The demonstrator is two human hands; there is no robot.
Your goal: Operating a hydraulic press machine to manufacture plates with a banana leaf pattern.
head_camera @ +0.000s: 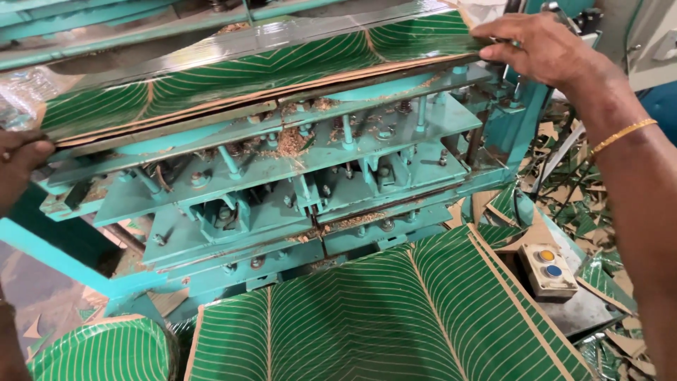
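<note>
Green leaf-printed sheet (268, 70) lies across the top of the teal press (282, 183). Her right hand (543, 46) pinches its far corner, fingers clamped on the edge; the left hand (17, 166) grips the near end, fingers closed on it.

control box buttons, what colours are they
One yellow, one blue, on the beige control box; head view shows them best.

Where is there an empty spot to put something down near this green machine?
Little is bare. The flattest open patch is the leaf-print sheet below the press, between the round plate and the button box. A dark bit of surface beside that box is free too. The press shelves are crowded with bolts and sawdust, and scraps litter the right. Both hands, left and right, hold the top sheet.
</note>
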